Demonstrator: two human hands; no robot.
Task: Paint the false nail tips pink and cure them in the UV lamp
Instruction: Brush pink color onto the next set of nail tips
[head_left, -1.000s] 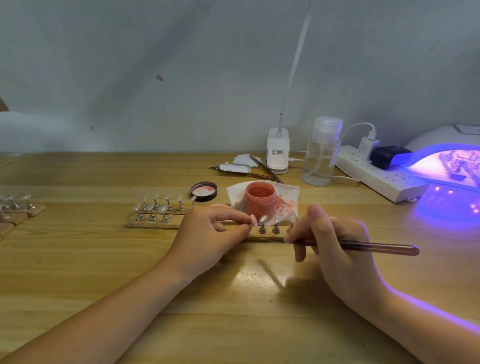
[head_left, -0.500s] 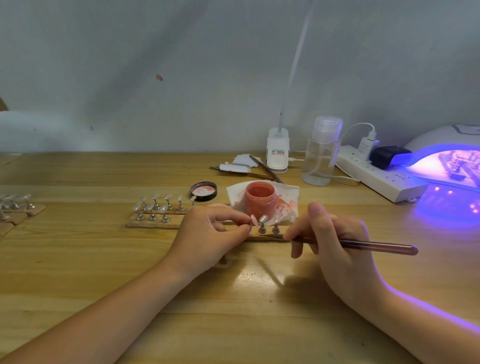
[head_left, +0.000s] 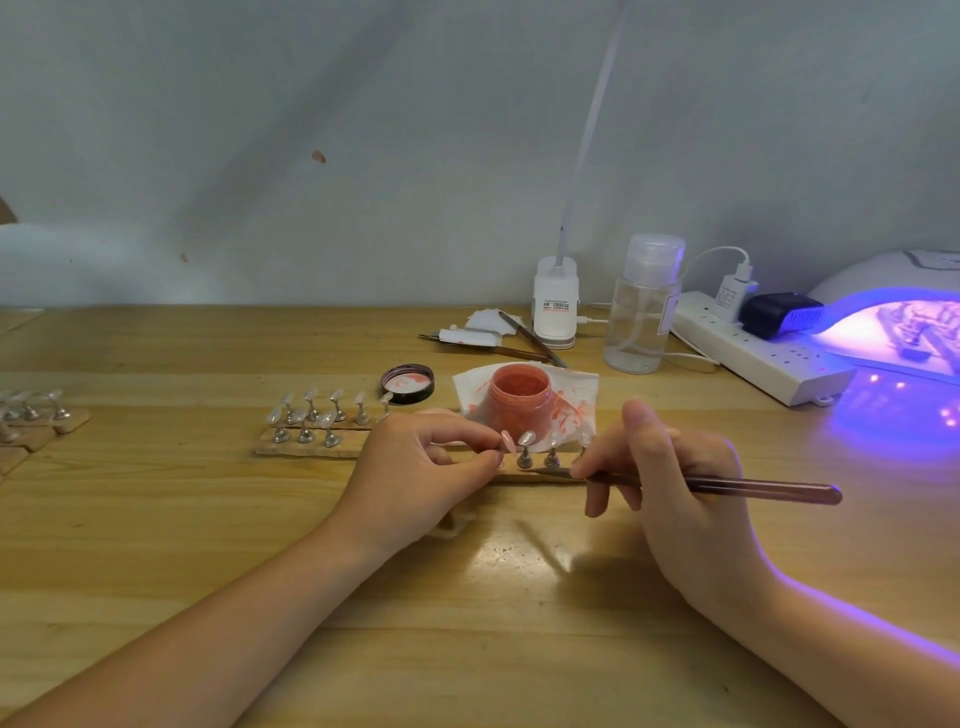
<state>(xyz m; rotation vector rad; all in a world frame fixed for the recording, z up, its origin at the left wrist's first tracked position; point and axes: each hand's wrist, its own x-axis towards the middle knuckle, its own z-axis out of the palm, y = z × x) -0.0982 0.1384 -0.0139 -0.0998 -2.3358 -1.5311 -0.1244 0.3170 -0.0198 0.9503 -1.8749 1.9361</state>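
My left hand (head_left: 421, 467) pinches the small metal stand of a pink-painted nail tip (head_left: 507, 442) on a wooden strip (head_left: 540, 475). Two unpainted clear tips (head_left: 526, 439) stand on the strip just to its right. My right hand (head_left: 670, 483) grips a long brown brush (head_left: 737, 487), its tip lying low in front of those stands. An open jar of pink pigment (head_left: 519, 397) sits on a stained tissue right behind the strip. The UV lamp (head_left: 904, 317) glows violet at the far right with a strip of tips inside.
More clear tips on stands (head_left: 317, 415) fill wooden strips left of my hand, others (head_left: 31, 410) lie at the table's left edge. The jar lid (head_left: 408, 383), tools (head_left: 488, 338), a white lamp base (head_left: 556, 306), a clear bottle (head_left: 641, 317) and a power strip (head_left: 753, 353) line the back.
The brush tip has slid slightly left along the strip toward the stands. My left hand has kept its pinch on the painted tip's stand.
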